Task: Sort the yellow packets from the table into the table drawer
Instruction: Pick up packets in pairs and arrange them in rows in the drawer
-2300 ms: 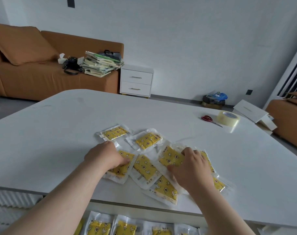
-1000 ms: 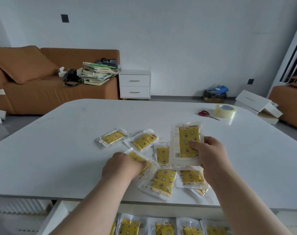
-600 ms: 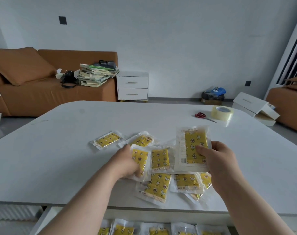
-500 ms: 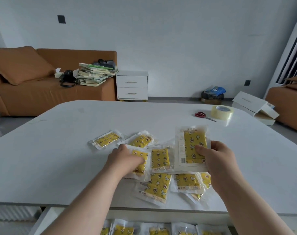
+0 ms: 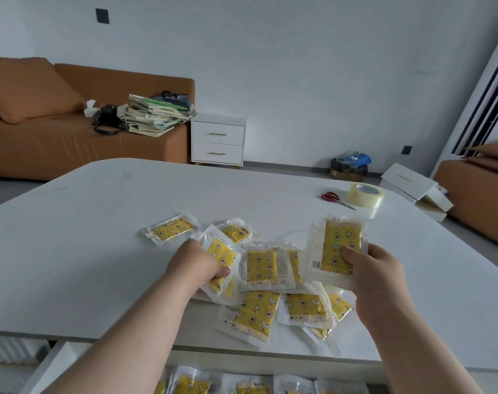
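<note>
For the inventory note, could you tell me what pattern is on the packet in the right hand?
Yellow with small stars and moons, inside a clear wrapper; head view.

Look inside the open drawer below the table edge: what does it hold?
The drawer holds a row of yellow packets in clear wrappers. The table and both arms cover the rest, so their number stays unknown.

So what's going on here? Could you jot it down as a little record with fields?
left hand: gripping a yellow packet, its far end raised
right hand: holding up a packet, barcode side showing
table: more loose packets near the front edge
drawer: open below, packets already inside
far right of table: scissors beside tape roll
</note>
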`<state>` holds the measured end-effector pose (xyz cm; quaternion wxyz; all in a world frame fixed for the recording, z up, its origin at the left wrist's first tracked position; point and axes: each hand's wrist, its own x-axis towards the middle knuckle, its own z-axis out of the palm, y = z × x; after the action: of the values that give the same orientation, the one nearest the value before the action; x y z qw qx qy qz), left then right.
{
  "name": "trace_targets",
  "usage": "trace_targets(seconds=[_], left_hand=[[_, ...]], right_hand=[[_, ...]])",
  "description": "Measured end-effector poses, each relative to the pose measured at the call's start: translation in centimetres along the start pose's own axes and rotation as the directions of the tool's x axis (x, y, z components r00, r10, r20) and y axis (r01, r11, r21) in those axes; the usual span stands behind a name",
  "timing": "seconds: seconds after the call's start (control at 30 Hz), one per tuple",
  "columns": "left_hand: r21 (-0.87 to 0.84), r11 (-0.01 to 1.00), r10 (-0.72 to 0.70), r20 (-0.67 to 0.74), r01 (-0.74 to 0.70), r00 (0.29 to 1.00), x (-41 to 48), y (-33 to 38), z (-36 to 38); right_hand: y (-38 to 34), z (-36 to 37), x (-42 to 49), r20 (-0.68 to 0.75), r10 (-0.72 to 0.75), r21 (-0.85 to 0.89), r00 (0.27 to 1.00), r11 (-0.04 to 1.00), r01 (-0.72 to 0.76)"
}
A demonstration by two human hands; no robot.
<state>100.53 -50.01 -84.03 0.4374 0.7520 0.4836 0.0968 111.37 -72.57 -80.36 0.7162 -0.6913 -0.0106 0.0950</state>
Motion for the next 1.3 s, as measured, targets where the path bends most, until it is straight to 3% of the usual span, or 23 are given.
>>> trace_targets(seconds=[0.1,0.2,0.3,0.43,0.53,0.67,0.77,1.0,1.1,1.3], left_hand=[[-0.347,0.938,-0.003,0.067,0.026,0.998,0.6,-1.3,-0.9],[-0.567,0.816,-0.025,0.158,0.111,0.987,1.2,-2.1,-2.0],[-0.672,0.720,-0.016,0.234,0.174,0.972,1.6,-2.6,-2.7],[-0.729,0.644,-0.048,0.262,0.230,0.964,1.6,-3.4,-3.0],[-0.777,0.582,-0.009,0.290,0.240,0.957,1.6,-3.8,-3.1],[-0.801,0.542,0.005,0.305,0.254,0.952,1.8,-4.2,-3.3],[-0.803,0.529,0.016,0.335,0.276,0.942,1.7,-4.3,-3.5],[-0.802,0.534,0.031,0.335,0.267,0.942,1.6,-4.3,-3.6],[-0.799,0.538,0.030,0.337,0.269,0.941,1.5,-4.3,-3.6],[-0.805,0.542,0.036,0.309,0.241,0.951,1.5,-4.2,-3.5]], right_hand=[[0.5,0.2,0.4,0.005,0.066,-0.034,0.998,0.997,-0.066],[1.1,1.7,0.3,0.029,0.087,-0.115,0.996,0.990,-0.084],[1.7,4.3,0.1,0.081,0.094,-0.278,0.992,0.958,-0.068],[2.7,7.7,0.4,0.083,0.017,-0.550,0.996,0.834,0.031],[3.2,8.8,0.8,0.114,-0.073,-0.735,0.991,0.665,0.134],[3.2,10.1,0.8,0.178,-0.101,-0.942,0.979,0.270,0.199],[3.2,11.1,0.7,0.124,-0.051,-0.981,0.991,0.146,0.131],[2.6,11.9,0.4,0.092,0.058,-0.992,0.994,0.093,0.087],[2.7,12.2,0.1,0.117,0.030,-0.989,0.993,0.097,0.114],[3.0,12.8,0.5,0.121,0.001,-0.967,0.993,0.227,0.118]])
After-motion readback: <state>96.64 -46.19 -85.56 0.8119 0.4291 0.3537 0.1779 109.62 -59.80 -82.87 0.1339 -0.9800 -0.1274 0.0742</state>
